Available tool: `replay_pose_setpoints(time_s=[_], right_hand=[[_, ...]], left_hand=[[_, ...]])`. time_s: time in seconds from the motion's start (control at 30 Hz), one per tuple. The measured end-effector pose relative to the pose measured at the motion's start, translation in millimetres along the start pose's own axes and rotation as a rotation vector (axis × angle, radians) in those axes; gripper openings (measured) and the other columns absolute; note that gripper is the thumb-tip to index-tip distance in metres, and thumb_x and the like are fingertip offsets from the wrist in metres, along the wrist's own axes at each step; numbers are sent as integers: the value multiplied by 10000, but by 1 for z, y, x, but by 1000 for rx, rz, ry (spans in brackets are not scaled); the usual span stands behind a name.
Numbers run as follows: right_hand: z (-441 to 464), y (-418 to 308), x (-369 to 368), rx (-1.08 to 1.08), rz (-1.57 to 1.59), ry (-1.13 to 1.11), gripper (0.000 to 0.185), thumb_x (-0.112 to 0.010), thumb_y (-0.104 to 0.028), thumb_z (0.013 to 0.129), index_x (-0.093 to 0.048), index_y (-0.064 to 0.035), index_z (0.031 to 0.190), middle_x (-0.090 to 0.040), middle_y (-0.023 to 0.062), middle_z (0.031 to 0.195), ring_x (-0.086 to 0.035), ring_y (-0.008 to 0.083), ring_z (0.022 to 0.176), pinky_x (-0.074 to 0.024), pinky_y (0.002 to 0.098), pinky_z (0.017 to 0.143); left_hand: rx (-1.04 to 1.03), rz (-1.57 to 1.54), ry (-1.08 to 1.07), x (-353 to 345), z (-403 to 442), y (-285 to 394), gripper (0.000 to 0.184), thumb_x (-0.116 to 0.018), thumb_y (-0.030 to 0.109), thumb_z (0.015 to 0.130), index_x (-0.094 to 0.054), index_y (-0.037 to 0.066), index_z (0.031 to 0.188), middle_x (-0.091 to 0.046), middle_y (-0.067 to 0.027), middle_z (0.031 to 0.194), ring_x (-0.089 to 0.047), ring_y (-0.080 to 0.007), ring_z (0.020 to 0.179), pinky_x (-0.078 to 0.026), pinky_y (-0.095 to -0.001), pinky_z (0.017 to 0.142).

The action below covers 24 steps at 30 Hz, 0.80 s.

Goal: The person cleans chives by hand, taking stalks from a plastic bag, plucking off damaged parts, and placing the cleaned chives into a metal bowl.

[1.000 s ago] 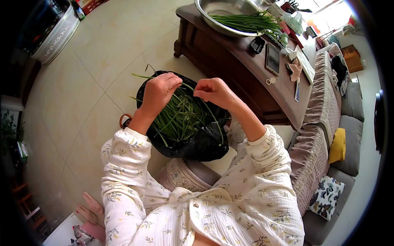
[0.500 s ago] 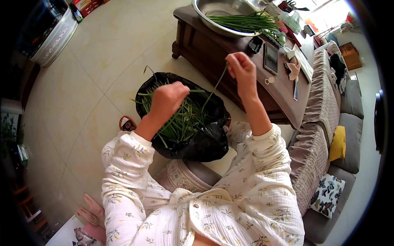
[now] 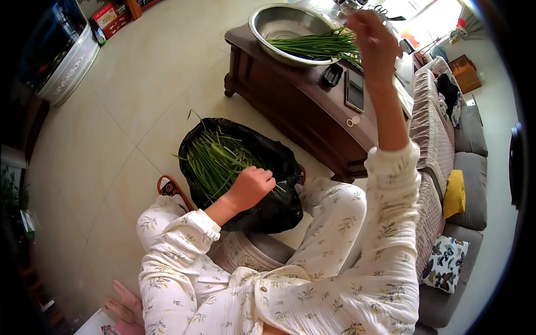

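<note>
Below me a black plastic bag (image 3: 273, 215) gapes, filled with loose green chives (image 3: 215, 159). My left hand (image 3: 250, 187) is over the bag's near right part, fingers closed; a pale green chive stalk end (image 3: 279, 188) juts out beside the fingertips. My right hand (image 3: 375, 44) is raised above the table, by the right end of a bundle of straight chives (image 3: 315, 44). That bundle lies in a wide steel bowl (image 3: 259, 34). Motion blurs the right fingers, so I cannot make out their grip or anything in them.
The bowl stands on a dark wooden table (image 3: 279, 72), with a small black container (image 3: 333, 74) and a phone-like device (image 3: 354, 90) nearby. A sofa (image 3: 432, 206) with a yellow cushion (image 3: 454, 194) runs along the right. A patterned stool (image 3: 240, 254) is between my legs.
My right hand has gone from beside the table's edge up and right, past the bowl's rim. My left hand has moved down and right over the bag. The view has shifted slightly.
</note>
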State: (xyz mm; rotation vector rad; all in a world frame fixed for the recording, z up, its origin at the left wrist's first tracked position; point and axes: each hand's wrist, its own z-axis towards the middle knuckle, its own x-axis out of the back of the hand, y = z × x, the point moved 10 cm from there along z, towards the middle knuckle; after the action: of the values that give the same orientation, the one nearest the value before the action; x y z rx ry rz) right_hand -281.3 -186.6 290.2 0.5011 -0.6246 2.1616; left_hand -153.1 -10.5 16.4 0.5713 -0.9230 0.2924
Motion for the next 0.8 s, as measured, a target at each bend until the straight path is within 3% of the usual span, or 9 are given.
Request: replay_pose_setpoints(time_s=[0.07, 0.1, 0.13, 0.2, 0.27, 0.4, 0.63, 0.7, 0.8], right_hand=[[4, -9, -66, 272, -236, -152, 134, -590, -258, 874, -624, -148, 941, -646, 95, 774, -617, 255, 656, -461, 358, 583], [0, 1, -102, 382, -239, -211, 127, -574, -231, 866, -545, -109, 885, -608, 89, 792, -614, 303, 687, -478, 377, 576], [-4, 24, -146, 340, -346, -382, 109, -567, -216, 861, -553, -108, 876, -599, 113, 816, -609, 318, 698, -483, 398, 610], [-21, 50, -197, 415, -297, -442, 90, -573, -193, 841, -569, -103, 844, -599, 140, 795, -605, 343, 718, -473, 423, 634], [-32, 83, -236, 297, -321, -564, 93, -578, -171, 818, -577, -85, 783, -599, 156, 752, -599, 359, 741, -465, 437, 655], [-44, 94, -254, 167, -110, -670, 124, -618, -185, 796, -608, -63, 815, -626, 153, 800, -598, 362, 790, -459, 435, 706], [-39, 28, -201, 48, 212, -356, 164, -628, -149, 841, -630, -54, 975, -640, 107, 871, -626, 232, 665, -486, 322, 620], [-66, -6, -204, -62, 383, -453, 116, -636, -99, 826, -633, -42, 928, -620, 104, 803, -603, 221, 640, -479, 304, 598], [-133, -79, -220, 95, 607, -654, 116, -621, 3, 747, -599, -23, 857, -578, 109, 787, -591, 239, 686, -476, 328, 614]], left_hand=[[34, 43, -20, 2, -1, -13, 43, -562, 106, 678, -554, 81, 712, -524, -59, 728, -553, -223, 689, -435, -335, 616], [46, 56, -24, 3, -3, -18, 45, -561, 106, 678, -557, 80, 715, -528, -61, 741, -554, -223, 703, -436, -336, 623], [59, 67, -29, 3, -5, -22, 48, -560, 105, 678, -561, 80, 719, -532, -63, 754, -555, -223, 718, -436, -337, 630], [70, 3, -61, -2, -11, -25, 31, -557, 97, 682, -551, 76, 704, -519, -65, 754, -554, -230, 738, -439, -338, 638], [85, -49, -85, -13, -19, -26, 25, -560, 93, 682, -547, 74, 691, -510, -67, 740, -554, -237, 737, -442, -342, 637], [134, -121, -147, -29, -30, -30, 64, -572, 104, 693, -540, 70, 649, -503, -72, 729, -554, -250, 744, -451, -364, 643], [229, -6, -238, -61, -46, -54, 34, -587, 79, 664, -606, 50, 663, -558, -99, 718, -592, -276, 720, -481, -385, 641], [251, 49, -236, -60, -45, -61, 42, -592, 81, 650, -605, 41, 643, -559, -102, 720, -596, -273, 723, -483, -387, 643], [262, 134, -261, -68, -48, -63, 59, -593, 86, 637, -601, 32, 614, -559, -109, 719, -602, -273, 724, -486, -392, 642]])
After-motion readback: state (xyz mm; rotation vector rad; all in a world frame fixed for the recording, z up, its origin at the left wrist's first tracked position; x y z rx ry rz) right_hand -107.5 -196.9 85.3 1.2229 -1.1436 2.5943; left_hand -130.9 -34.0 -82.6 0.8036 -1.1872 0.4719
